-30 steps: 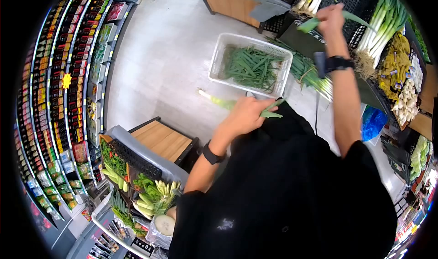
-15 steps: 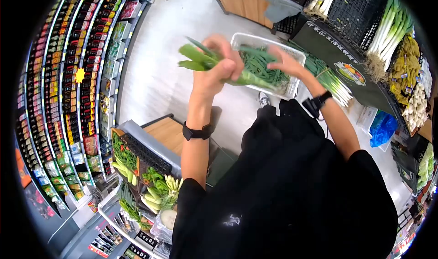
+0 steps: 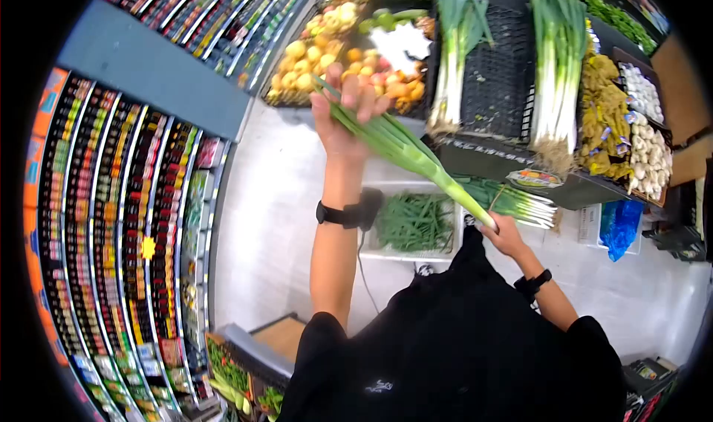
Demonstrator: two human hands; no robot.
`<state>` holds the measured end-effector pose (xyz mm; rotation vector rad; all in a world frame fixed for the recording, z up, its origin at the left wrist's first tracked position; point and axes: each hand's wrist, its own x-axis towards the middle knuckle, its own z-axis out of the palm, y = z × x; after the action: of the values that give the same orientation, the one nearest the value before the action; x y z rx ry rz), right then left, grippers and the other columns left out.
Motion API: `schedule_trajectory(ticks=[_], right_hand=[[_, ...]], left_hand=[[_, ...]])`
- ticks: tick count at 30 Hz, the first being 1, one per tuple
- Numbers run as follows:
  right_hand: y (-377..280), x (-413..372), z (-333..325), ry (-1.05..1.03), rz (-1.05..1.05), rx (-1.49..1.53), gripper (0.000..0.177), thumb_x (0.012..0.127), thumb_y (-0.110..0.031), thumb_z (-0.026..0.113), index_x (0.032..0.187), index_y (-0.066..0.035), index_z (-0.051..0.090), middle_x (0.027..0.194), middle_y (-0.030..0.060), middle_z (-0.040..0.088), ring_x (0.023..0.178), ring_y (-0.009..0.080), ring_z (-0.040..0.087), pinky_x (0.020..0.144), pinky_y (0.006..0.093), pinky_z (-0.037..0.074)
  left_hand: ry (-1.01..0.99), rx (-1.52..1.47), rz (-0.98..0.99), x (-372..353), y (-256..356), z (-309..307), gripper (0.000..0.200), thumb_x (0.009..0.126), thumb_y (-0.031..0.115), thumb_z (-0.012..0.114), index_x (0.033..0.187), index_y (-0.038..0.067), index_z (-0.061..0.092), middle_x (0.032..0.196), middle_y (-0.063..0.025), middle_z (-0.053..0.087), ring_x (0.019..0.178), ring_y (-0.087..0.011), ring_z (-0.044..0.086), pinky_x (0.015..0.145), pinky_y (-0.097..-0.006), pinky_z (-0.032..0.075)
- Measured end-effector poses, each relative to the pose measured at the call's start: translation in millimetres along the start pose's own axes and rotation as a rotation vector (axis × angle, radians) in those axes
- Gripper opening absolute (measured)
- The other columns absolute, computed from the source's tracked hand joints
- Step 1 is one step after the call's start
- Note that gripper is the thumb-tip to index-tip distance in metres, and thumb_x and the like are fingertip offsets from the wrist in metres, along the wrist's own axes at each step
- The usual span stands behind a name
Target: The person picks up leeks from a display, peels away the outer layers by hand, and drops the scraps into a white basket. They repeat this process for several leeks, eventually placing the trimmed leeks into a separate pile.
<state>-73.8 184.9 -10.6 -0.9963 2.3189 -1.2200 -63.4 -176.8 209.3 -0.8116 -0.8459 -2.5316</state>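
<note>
A long leek [image 3: 416, 158] with green leaves and a pale lower end slants across the view in front of me. My right hand [image 3: 507, 236] is closed around its pale end. At the leafy end, my left hand [image 3: 347, 110] is raised, its fingers curled loosely about the leaves and slightly blurred. Below the leek, a white plastic crate [image 3: 416, 256] on the floor holds a heap of cut green leaves [image 3: 416, 221]. Beside the crate lies a bunch of leeks [image 3: 523, 206] with white ends.
Ahead is a produce stand with fruit [image 3: 301, 62], upright leeks [image 3: 557, 73], a black tray [image 3: 497, 80] and garlic [image 3: 648, 154]. Shelves of bottles [image 3: 111, 221] line the left. A blue plastic bag [image 3: 620, 229] sits in a box at right. A cable [image 3: 365, 277] hangs below my left wrist.
The view has swung up toward the produce stand. My right hand, earlier open over the crate, now grips the leek's pale end. The leek is stretched out between both hands.
</note>
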Motion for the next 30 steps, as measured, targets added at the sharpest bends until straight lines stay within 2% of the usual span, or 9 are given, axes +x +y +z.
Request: schedule_trajectory(ticks=[2, 3, 11, 14, 17, 21, 23, 24, 30], right_hand=[[33, -12, -15, 0.164, 0.032, -0.047, 0.029, 0.083, -0.028, 0.070, 0.093, -0.003, 0.059, 0.060, 0.0178, 0.050, 0.055, 0.0362, 0.052, 0.054, 0.0423, 0.040], [47, -15, -28, 0.233, 0.041, -0.054, 0.027, 0.083, -0.026, 0.070, 0.091, -0.003, 0.058, 0.059, 0.0172, 0.050, 0.053, 0.0358, 0.051, 0.053, 0.0423, 0.039], [77, 75, -165, 0.721, 0.229, 0.025, 0.021, 0.089, -0.020, 0.065, 0.087, -0.001, 0.055, 0.055, 0.0062, 0.039, 0.048, 0.0167, 0.037, 0.047, 0.0333, 0.031], [119, 143, -217, 0.891, 0.243, -0.020, 0.027, 0.093, -0.022, 0.061, 0.105, 0.001, 0.057, 0.057, 0.0037, 0.037, 0.051, 0.0123, 0.036, 0.047, 0.0315, 0.030], [134, 223, -266, 1.031, 0.165, -0.055, 0.043, 0.094, -0.022, 0.058, 0.125, 0.008, 0.051, 0.079, 0.0168, 0.057, 0.069, 0.0214, 0.052, 0.065, 0.0348, 0.043], [183, 297, -275, 1.125, 0.181, 0.025, 0.044, 0.095, -0.020, 0.057, 0.126, 0.010, 0.051, 0.114, 0.0285, 0.061, 0.102, 0.0388, 0.061, 0.090, 0.0405, 0.046], [210, 312, -261, 1.176, 0.086, -0.165, 0.048, 0.094, -0.024, 0.061, 0.125, 0.012, 0.052, 0.105, 0.0229, 0.063, 0.085, 0.0290, 0.058, 0.076, 0.0390, 0.045], [205, 307, -259, 1.033, 0.195, -0.106, 0.045, 0.096, -0.021, 0.057, 0.127, 0.011, 0.050, 0.120, 0.0299, 0.057, 0.113, 0.0423, 0.055, 0.096, 0.0417, 0.044], [202, 280, -244, 0.796, 0.263, -0.336, 0.057, 0.091, -0.017, 0.061, 0.137, 0.008, 0.040, 0.120, 0.0246, 0.052, 0.101, 0.0385, 0.053, 0.089, 0.0462, 0.043]], left_hand=[[0.247, 0.175, 0.074, 30, -37, -5, 0.083, 0.082, 0.065, 0.061, 0.145, 0.018, 0.036, 0.135, -0.0056, 0.053, 0.123, -0.0243, 0.050, 0.104, -0.0529, 0.037], [0.197, 0.217, 0.052, 49, -52, -5, 0.087, 0.082, 0.068, 0.057, 0.146, 0.014, 0.032, 0.154, -0.0103, 0.032, 0.143, -0.0309, 0.027, 0.115, -0.0588, 0.022], [0.414, 0.397, -0.227, 108, -191, -70, 0.065, 0.100, 0.055, 0.035, 0.145, 0.009, 0.032, 0.156, -0.0119, 0.026, 0.144, -0.0277, 0.024, 0.114, -0.0514, 0.026], [0.464, 0.673, -0.340, 124, -232, -88, 0.043, 0.099, 0.032, 0.048, 0.134, 0.007, 0.045, 0.145, -0.0113, 0.042, 0.135, -0.0271, 0.040, 0.107, -0.0448, 0.036], [0.479, 1.081, -0.523, 119, -271, -128, 0.031, 0.090, 0.010, 0.062, 0.118, 0.002, 0.054, 0.122, -0.0091, 0.058, 0.124, -0.0266, 0.052, 0.096, -0.0331, 0.042], [0.324, 1.615, -0.521, 95, -311, -202, 0.037, 0.082, 0.013, 0.067, 0.115, 0.005, 0.056, 0.118, -0.0147, 0.058, 0.117, -0.0350, 0.053, 0.099, -0.0393, 0.041], [0.293, 1.751, -0.580, 81, -321, -217, 0.042, 0.079, 0.014, 0.068, 0.118, 0.006, 0.055, 0.129, -0.0204, 0.050, 0.122, -0.0385, 0.046, 0.102, -0.0430, 0.039], [0.284, 1.840, -0.614, 73, -325, -228, 0.044, 0.078, 0.014, 0.068, 0.119, 0.007, 0.054, 0.133, -0.0230, 0.046, 0.124, -0.0408, 0.044, 0.103, -0.0447, 0.038], [0.260, 2.034, -0.731, 60, -326, -245, 0.047, 0.077, 0.008, 0.067, 0.121, 0.010, 0.051, 0.134, -0.0243, 0.042, 0.124, -0.0443, 0.042, 0.103, -0.0479, 0.037]])
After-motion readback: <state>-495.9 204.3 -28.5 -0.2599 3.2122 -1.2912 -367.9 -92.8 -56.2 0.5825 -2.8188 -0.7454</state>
